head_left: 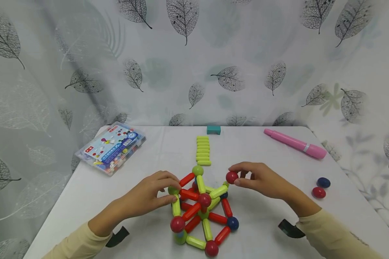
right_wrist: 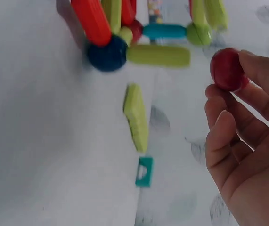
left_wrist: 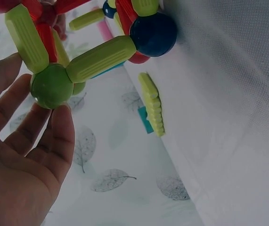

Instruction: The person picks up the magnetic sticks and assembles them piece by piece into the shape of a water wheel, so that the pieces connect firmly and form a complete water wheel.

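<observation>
A magnetic stick-and-ball structure (head_left: 204,200) of red and lime-green rods with red, green and blue balls stands on the table. My left hand (head_left: 153,190) holds a green ball (left_wrist: 52,86) at its upper left corner, the curved fingers resting against it. To the right of the structure, my right hand (head_left: 262,179) pinches a red ball (right_wrist: 227,69) between thumb and fingertips, apart from the rods. Close to that ball, a lime-green rod (right_wrist: 158,55) sticks out from a blue ball (right_wrist: 107,54) with its far end free.
Behind the structure lies a row of lime-green rods (head_left: 202,151), with a teal block (head_left: 213,130) beyond. A clear boxed set (head_left: 111,146) sits back left, a pink marker (head_left: 295,144) back right. Loose blue (head_left: 323,182) and red (head_left: 318,192) pieces lie near the right edge.
</observation>
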`<state>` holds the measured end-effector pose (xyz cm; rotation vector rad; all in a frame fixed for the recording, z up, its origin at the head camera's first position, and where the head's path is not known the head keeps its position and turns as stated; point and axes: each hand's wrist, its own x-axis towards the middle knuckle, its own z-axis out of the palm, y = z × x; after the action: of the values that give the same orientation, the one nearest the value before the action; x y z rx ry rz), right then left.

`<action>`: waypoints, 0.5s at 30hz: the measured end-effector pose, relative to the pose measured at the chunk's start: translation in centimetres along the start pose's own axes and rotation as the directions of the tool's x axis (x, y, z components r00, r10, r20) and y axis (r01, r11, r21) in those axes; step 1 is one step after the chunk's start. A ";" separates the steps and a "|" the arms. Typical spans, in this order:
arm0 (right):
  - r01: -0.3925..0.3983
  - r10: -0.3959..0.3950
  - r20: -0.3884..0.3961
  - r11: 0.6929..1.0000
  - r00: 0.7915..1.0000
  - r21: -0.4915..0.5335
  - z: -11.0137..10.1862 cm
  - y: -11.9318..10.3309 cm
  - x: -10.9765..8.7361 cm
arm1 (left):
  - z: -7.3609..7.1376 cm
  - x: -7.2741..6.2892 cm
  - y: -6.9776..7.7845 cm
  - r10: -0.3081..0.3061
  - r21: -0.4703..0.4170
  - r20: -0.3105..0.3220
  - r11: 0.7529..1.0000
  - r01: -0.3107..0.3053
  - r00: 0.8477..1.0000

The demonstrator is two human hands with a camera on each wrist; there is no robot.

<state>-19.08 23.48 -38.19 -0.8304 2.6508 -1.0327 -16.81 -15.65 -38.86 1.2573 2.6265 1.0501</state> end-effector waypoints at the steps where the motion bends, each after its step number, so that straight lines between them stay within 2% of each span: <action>1: 0.013 -0.013 0.010 1.000 1.000 0.008 0.4 -0.2 0.3 | 0.0 0.0 0.0 0.000 0.000 0.000 1.000 0.000 1.000; 9: 0.075 -0.074 0.009 0.997 0.997 -0.017 1.6 -0.2 0.7 | 0.0 0.1 0.0 -0.007 -0.003 0.006 1.000 0.007 1.000; 15: 0.059 -0.059 -0.004 0.997 0.998 -0.045 1.8 -0.7 0.7 | 0.0 0.0 0.0 -0.012 0.001 0.004 1.000 0.012 1.000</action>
<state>-18.75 21.68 -39.03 -0.9214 2.6782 -0.9940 -16.79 -15.65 -38.87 1.2403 2.6289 1.0430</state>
